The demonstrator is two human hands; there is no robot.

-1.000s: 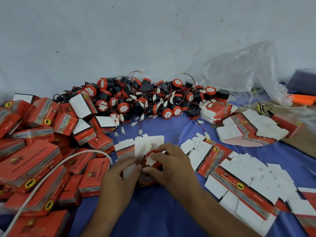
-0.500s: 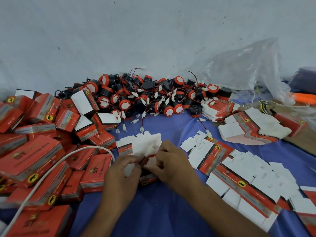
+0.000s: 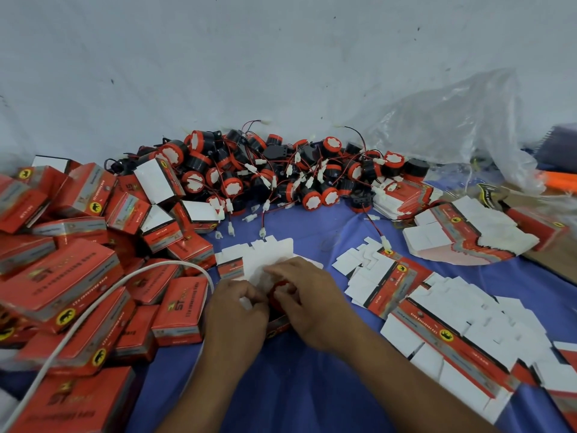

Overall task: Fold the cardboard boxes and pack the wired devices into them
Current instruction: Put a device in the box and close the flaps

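- Wired device: red round body, middle of the blue cloth towards its near edge, sat in the mouth of the open cardboard box, directly between the two hands.
- Right hand: fingers curled over the device from the right and far side, pressing or holding it; this is the nearer hand to it.
- Left hand: fingers curled, pinching a white bit at the box's left side; flap or connector, can't tell.
- Key relation: device is just below and between the fingertips, the box under it, the white flaps fanned out on the far side. Judged next move: push down, then fold the flaps towards the near edge.
- Box long axis: can't tell, hands cover most of it.
- Hidden or blurred: the device's wire, box depth, how far in the device sits.
- Loose wired devices heaped along the far edge; packed boxes at the left edge; flat box blanks on the right.
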